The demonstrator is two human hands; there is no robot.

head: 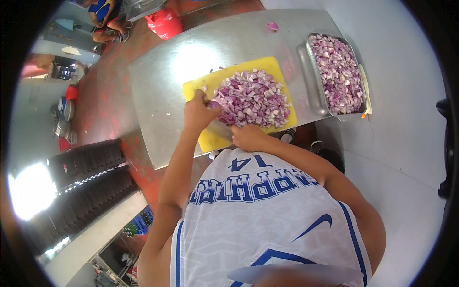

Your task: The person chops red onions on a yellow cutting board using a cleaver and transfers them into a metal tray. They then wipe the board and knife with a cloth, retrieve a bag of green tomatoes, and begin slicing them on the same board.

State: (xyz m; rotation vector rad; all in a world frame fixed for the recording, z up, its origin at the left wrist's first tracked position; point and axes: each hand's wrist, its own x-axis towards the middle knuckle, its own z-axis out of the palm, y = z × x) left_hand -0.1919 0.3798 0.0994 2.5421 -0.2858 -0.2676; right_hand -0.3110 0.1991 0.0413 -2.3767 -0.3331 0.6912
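Note:
A yellow cutting board lies on the metal table near its front edge, and a heap of chopped red onion covers much of it. At the heap's left side my left hand grips a piece of red onion between its fingers. My right hand is closed at the board's front edge on a knife; its grey blade points left below the onion piece, and its handle is hidden in the fist. A small onion bit lies beyond my left hand.
To the right, a rectangular metal pan full of chopped red onion stands on the metal table. An onion piece lies near the far edge. Beyond are a red gas cylinder and a seated person. A wall borders the right.

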